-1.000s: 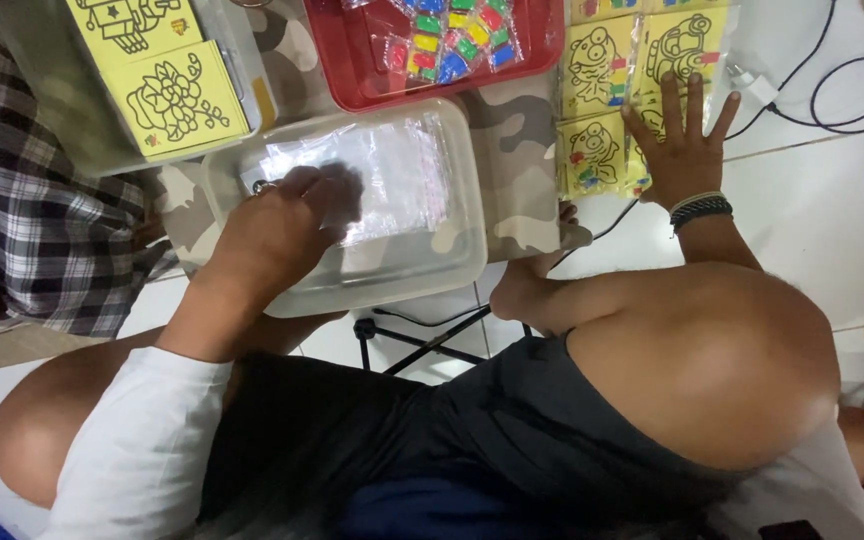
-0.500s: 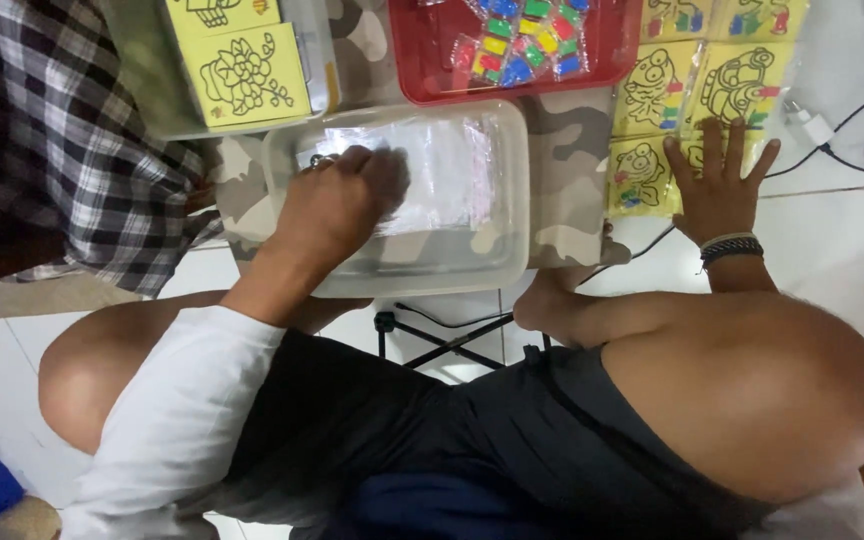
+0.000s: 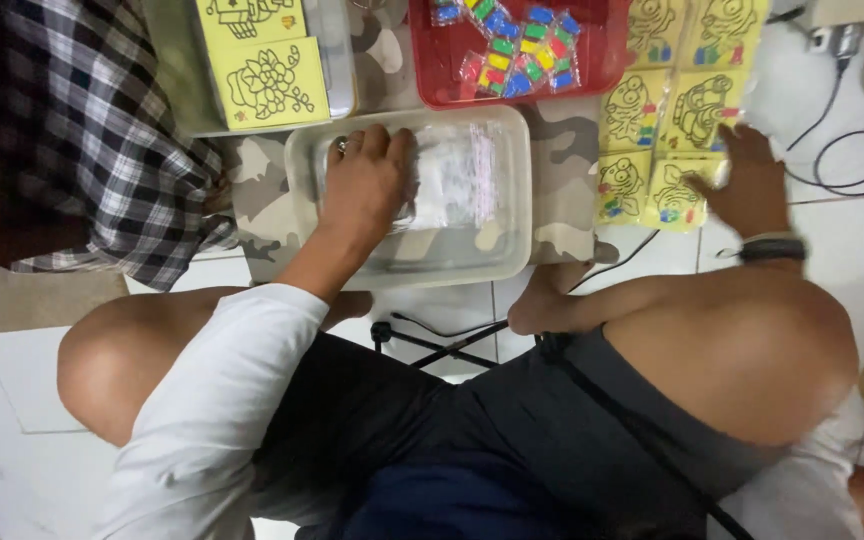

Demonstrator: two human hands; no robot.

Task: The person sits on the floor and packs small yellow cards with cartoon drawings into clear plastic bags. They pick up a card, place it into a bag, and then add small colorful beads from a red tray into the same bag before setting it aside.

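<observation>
We are pressing our left hand (image 3: 367,185), fingers bent, onto clear plastic bags (image 3: 452,180) lying inside the clear tub (image 3: 512,250); a firm hold we cannot tell. Our right hand (image 3: 752,180) is resting flat and open on yellow picture cards (image 3: 667,130), beside the red tray (image 3: 607,65).

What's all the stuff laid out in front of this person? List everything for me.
clear plastic tub: one, see-through, centre of the camouflage mat
clear bags: a stack, inside the tub
red tray: one, top centre, holding coloured packets
yellow picture cards: several, right
yellow cards: two, top left
cables: black, far right
checked cloth: left
left hand: in the tub, on the bags
right hand: on the picture cards, black wristband
</observation>
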